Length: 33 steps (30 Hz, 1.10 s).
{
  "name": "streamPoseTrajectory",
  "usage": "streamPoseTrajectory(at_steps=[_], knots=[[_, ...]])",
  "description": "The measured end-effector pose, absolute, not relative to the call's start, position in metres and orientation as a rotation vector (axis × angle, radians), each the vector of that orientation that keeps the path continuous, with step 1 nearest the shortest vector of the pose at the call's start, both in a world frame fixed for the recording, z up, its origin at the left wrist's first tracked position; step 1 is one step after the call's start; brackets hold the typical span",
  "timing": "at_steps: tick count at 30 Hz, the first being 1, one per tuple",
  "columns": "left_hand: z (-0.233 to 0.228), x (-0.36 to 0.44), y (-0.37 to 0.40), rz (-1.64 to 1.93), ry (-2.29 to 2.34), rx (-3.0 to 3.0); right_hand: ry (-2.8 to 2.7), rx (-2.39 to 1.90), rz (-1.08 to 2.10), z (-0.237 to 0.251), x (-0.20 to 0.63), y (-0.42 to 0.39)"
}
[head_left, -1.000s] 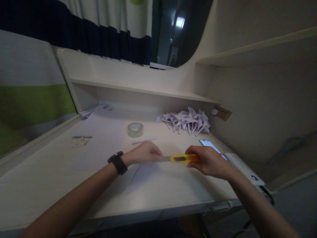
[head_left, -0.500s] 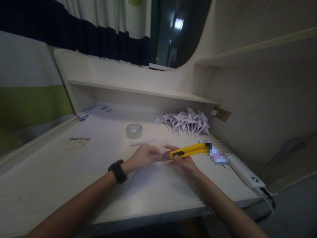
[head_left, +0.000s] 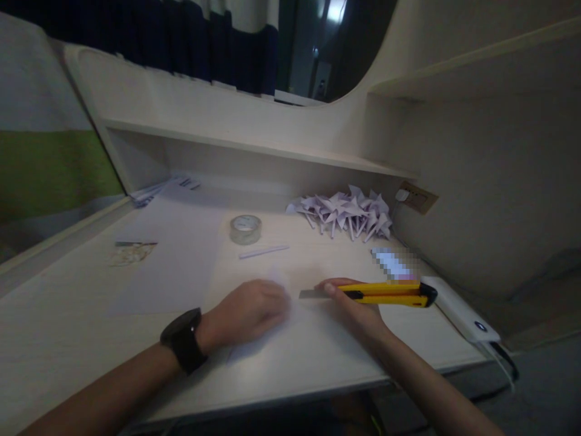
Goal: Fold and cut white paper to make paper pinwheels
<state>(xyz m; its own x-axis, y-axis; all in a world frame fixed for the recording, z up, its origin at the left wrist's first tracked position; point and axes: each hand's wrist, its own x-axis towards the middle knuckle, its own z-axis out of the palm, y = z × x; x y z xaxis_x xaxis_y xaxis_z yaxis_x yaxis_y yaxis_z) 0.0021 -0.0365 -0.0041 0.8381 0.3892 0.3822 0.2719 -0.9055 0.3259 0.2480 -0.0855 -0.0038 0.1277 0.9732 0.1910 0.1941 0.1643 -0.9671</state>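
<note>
Here, the desk (head_left: pixel 68 339) is bearing a large paper sheet (head_left: pixel 177 254), with a pile of folded paper pinwheels (head_left: pixel 347 212) lying far right. The left hand (head_left: pixel 247 312) is pressing flat, fingers spread, on a white sheet (head_left: pixel 290 330). The right hand (head_left: pixel 356 309) is gripping a yellow utility knife (head_left: pixel 385 293), blade pointing left. A tape roll (head_left: pixel 246 229) is sitting farther back.

A dorm-like bedroom nook: built-in desk (head_left: pixel 91 315), shelf (head_left: pixel 236 145), striped curtain (head_left: pixel 218 36).
</note>
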Motion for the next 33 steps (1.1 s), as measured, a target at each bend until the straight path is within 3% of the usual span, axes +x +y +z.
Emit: streamPoseTrajectory(at_steps=[8,17,33], knots=[[-0.013,0.003,-0.053,0.688,0.528,2.810,-1.416,-1.368,0.778,-0.014,0.247,-0.093],[-0.012,0.003,-0.053,0.647,0.552,2.819,-1.481,-1.332,0.926,-0.020,0.257,-0.096],[-0.008,0.003,-0.055,0.629,0.563,2.821,-1.519,-1.287,0.897,-0.008,0.247,-0.096]])
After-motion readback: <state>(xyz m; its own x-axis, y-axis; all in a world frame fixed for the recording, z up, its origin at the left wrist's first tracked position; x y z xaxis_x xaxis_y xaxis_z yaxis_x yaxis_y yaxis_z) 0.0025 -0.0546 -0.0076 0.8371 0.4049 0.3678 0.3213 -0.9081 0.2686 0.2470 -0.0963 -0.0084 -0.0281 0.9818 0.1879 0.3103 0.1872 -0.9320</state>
